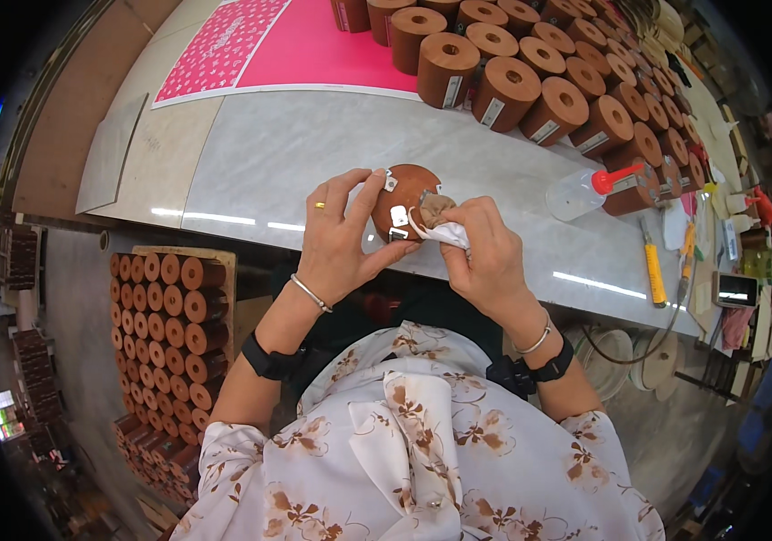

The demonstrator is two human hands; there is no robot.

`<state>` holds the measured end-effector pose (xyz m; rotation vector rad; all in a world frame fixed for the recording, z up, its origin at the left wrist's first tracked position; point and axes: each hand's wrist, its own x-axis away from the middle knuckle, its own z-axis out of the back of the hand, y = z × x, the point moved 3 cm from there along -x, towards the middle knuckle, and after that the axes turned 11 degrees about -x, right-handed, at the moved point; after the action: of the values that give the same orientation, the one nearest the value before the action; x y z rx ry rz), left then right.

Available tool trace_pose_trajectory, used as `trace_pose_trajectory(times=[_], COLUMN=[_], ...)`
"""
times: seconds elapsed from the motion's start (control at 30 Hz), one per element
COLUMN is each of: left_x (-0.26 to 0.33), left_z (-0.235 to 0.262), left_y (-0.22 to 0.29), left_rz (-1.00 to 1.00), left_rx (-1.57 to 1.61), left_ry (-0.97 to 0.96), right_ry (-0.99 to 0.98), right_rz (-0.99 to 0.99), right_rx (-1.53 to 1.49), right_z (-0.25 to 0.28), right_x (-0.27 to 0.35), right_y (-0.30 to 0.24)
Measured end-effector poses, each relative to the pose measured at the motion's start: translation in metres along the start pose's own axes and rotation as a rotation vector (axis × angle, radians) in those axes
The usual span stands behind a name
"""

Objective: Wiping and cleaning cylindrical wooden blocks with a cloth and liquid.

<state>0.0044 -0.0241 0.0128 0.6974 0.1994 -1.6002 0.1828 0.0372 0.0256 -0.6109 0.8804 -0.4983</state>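
Wiping seems the step: left hand [339, 230] grips the brown round piece [406, 187] over the desk [260, 167], right hand [487, 260] pinches white cloth [446, 235] at it, contact partly hidden; next move should call for steady turning.

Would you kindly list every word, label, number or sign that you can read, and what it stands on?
No text reads clearly enough to quote.
Pink sheet: white script-like marks on its patterned part, too small.
Brown cylinders: pale strips, any print too small.
Yellow tool: dark marks, too small.
Brown round piece in the left hand: no wording can be made out.
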Motion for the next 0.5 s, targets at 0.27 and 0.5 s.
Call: trace_pose_trajectory(times=[0.27,0.5], left_x=[0.001,0.005], left_z=[0.000,-0.008], left_y=[-0.005,-0.014], left_rz=[-0.061,0.101], left_rx=[-0.075,0.163], left_ry=[0.024,-0.046], right_ry=[0.000,0.003], right_rz=[0.003,0.010], right_rx=[0.007,0.003], right_z=[-0.001,-0.001], right_x=[0.002,0.002], right_y=[0.002,0.002])
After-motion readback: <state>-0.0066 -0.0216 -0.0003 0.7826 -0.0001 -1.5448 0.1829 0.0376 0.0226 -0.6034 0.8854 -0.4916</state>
